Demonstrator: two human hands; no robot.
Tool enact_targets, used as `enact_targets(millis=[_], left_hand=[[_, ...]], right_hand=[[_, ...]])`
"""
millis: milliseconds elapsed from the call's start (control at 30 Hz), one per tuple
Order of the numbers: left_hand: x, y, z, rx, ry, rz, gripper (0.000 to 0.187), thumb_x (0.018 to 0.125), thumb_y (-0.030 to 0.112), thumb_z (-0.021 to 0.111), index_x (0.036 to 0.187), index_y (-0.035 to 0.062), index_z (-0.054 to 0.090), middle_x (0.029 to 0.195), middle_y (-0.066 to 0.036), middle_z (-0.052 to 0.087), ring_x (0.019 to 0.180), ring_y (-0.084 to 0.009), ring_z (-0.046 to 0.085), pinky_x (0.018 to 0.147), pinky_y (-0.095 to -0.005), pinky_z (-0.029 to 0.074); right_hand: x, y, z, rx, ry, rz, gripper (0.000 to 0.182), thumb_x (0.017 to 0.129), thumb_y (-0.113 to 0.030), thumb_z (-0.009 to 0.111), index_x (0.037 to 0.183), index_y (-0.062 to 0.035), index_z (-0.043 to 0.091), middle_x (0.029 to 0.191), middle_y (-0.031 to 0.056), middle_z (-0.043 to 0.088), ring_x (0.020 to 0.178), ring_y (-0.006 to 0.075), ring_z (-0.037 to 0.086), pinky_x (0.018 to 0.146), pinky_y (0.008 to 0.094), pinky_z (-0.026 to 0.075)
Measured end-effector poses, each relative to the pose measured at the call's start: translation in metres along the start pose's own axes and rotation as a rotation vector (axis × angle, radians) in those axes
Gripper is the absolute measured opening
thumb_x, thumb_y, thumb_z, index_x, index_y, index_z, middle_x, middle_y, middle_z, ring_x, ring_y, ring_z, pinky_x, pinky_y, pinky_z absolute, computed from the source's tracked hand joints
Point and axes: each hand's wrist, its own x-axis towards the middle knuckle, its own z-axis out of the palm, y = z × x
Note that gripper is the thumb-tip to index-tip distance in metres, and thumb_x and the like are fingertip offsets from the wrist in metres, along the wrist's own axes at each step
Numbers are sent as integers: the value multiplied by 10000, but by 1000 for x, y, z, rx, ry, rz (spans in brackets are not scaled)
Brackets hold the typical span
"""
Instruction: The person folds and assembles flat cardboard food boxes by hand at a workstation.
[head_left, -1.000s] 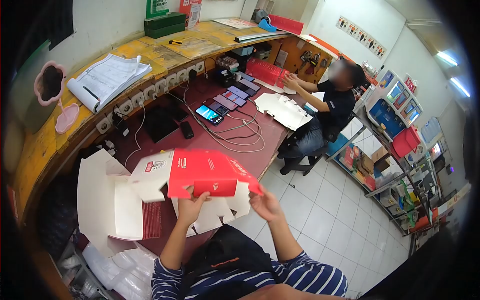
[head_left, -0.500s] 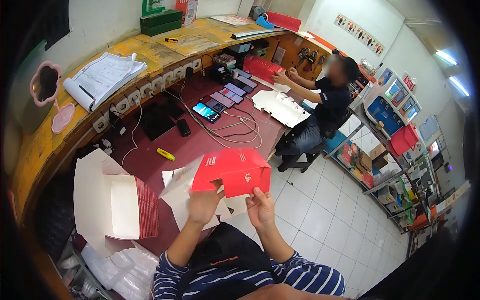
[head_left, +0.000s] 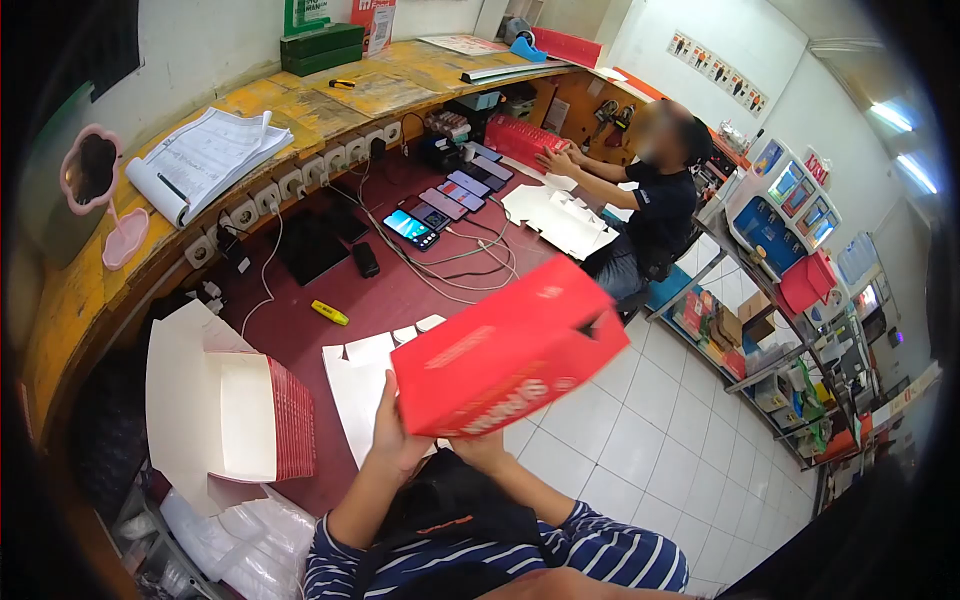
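Note:
A red cardboard box [head_left: 510, 345] with white print is held up in front of me, tilted, with a small gap at its right corner. My left hand [head_left: 398, 430] grips its near left end, the thumb along the side. Below the box's near edge, my right hand [head_left: 480, 452] holds it from underneath, its fingers mostly hidden. Flat white cardboard sheets [head_left: 362, 385] with cut edges lie on the maroon tabletop behind the left hand. To the left stands a stack of nested open boxes [head_left: 292, 420], white inside and red outside.
A yellow highlighter [head_left: 330, 312], several phones [head_left: 411, 229] and cables lie on the maroon table [head_left: 300, 345]. A co-worker [head_left: 665, 190] sits at the far end by a red box stack [head_left: 520, 140]. Plastic packaging [head_left: 240, 540] is at lower left; shelves [head_left: 745, 330] stand right.
The red cardboard has turned over and come up nearer, now showing as a boxy shape. My right hand has moved left beneath it. The co-worker's hands have come together at the red stack.

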Motion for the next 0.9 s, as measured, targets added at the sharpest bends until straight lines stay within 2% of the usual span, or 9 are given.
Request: enact_targets(millis=[133, 233, 367, 433, 600, 667, 767, 833, 900], left_hand=[[1, 36, -49, 274, 64, -40, 475, 790, 315, 473, 1132, -7, 407, 1106, -133, 498, 997, -238, 498, 862, -380, 384], [-13, 67, -60, 811, -45, -1, 470, 772, 279, 536, 1106, -31, 423, 1054, -123, 526, 963, -195, 519, 825, -318, 413], [-22, 75, -58, 908, -109, 190, 472, 776, 285, 537, 1109, -28, 422, 1062, -103, 517, 972, -181, 508, 820, -300, 411], [-25, 57, -56, 323, -221, 294, 456, 793, 282, 519, 1134, 0, 409, 1071, -84, 506, 995, -166, 484, 832, -307, 401], [-26, 4, -48, 581, -120, 131, 419, 840, 368, 419, 1107, 46, 431, 1013, -45, 526, 819, -166, 518, 642, -295, 428], [-19, 5, -42, -275, -846, -219, 487, 843, 468, 317, 1100, 71, 435, 965, -28, 532, 695, -142, 491, 521, -260, 386], [-19, -8, -35, -303, -620, -32, 643, 812, 583, 186, 1108, 66, 426, 901, -35, 536, 612, -140, 456, 476, -259, 351], [-26, -14, -20, 44, -334, 179, 558, 813, 523, 362, 1077, 38, 441, 850, -35, 536, 557, -127, 420, 483, -242, 348], [-20, -20, -34, 984, -232, 771, 457, 773, 330, 562, 1096, 46, 408, 926, -30, 504, 604, -88, 443, 471, -223, 347]], right_hand=[[-2, 26, -31, -67, -72, -152, 546, 697, -251, 652, 1161, -89, 414, 1146, 74, 461, 1069, 256, 424, 932, 397, 281], [32, 16, -89, 1905, 88, 1051, 489, 755, -270, 599, 1150, -40, 424, 1136, 108, 468, 1015, 220, 480, 873, 362, 379], [32, 31, -89, 1066, -321, 952, 380, 798, -241, 553, 1076, 3, 465, 1030, 101, 536, 927, 168, 534, 808, 323, 438], [35, 20, -69, 1279, 17, 1038, 329, 808, -203, 530, 1034, 31, 479, 925, 97, 582, 813, 164, 581, 745, 293, 467], [38, -11, -25, 1279, 261, 750, 374, 796, -151, 555, 1113, -11, 414, 1053, 71, 515, 970, 169, 504, 852, 317, 399], [42, -23, -21, 1273, 353, 706, 370, 787, -119, 565, 1106, -15, 408, 1046, 65, 508, 957, 161, 503, 835, 307, 409], [43, -27, -11, 1183, 472, 677, 357, 777, -84, 578, 1087, -18, 413, 1031, 59, 498, 946, 147, 490, 807, 276, 409], [48, -34, -6, 813, 496, 761, 283, 776, -84, 582, 1022, -8, 466, 970, 60, 521, 909, 141, 497, 777, 253, 406], [57, -50, -5, 641, 439, 674, 197, 774, -94, 589, 931, 4, 519, 884, 57, 546, 845, 131, 514, 736, 240, 412]])
